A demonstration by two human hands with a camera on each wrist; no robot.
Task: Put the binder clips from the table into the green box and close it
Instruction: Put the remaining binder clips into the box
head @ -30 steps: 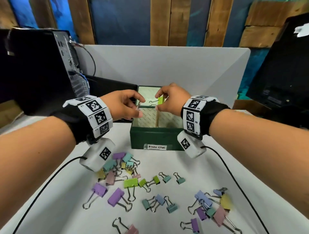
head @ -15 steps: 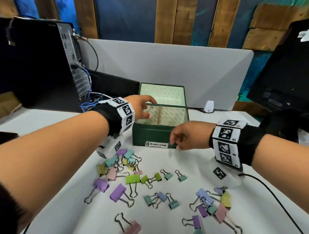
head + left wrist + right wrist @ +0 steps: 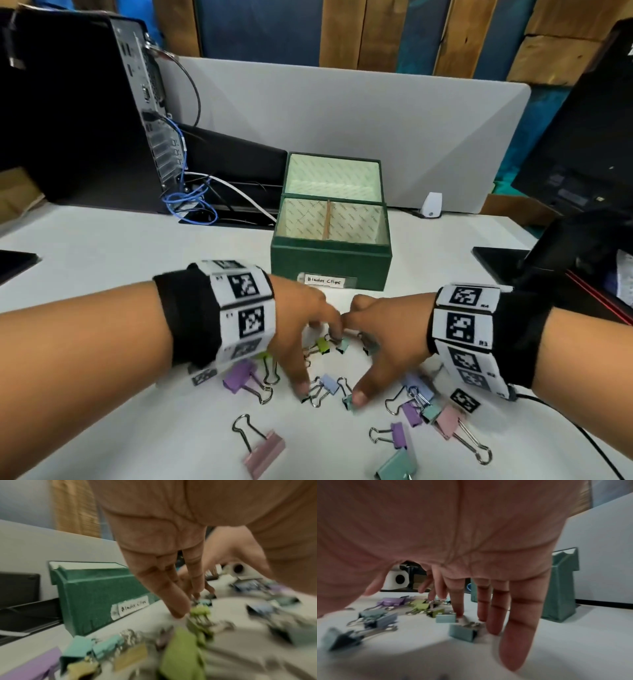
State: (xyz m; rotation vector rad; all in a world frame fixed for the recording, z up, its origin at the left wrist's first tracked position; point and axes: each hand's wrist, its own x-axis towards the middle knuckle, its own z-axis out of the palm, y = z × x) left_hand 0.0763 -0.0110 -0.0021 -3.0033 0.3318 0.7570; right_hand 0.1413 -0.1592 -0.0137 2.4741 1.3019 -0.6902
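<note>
The green box (image 3: 330, 263), labelled "Binder Clips", stands with its lid (image 3: 334, 178) upright behind it; its floor is hidden. Several pastel binder clips lie in front of it. My left hand (image 3: 317, 361) and right hand (image 3: 364, 370) hover side by side over them, fingers spread downward. The left thumb touches near a blue clip (image 3: 329, 383), and the left fingers (image 3: 178, 601) reach a green clip (image 3: 199, 610). With my right fingertips (image 3: 459, 609) on the table beside two teal clips (image 3: 462, 631), the right thumb rests on a teal clip (image 3: 350, 402). Neither hand holds anything.
A black computer tower (image 3: 78, 113) with blue cables (image 3: 191, 202) stands at the back left. A grey partition (image 3: 342, 113) runs behind the box. A black monitor (image 3: 582, 137) is at the right. More clips lie near the front: pink (image 3: 263, 452), purple (image 3: 236, 377), a mixed cluster (image 3: 428, 407).
Both hands held clips above the open box a second ago. They have dropped back toward me, the right first, and now hover empty over the clips on the table.
</note>
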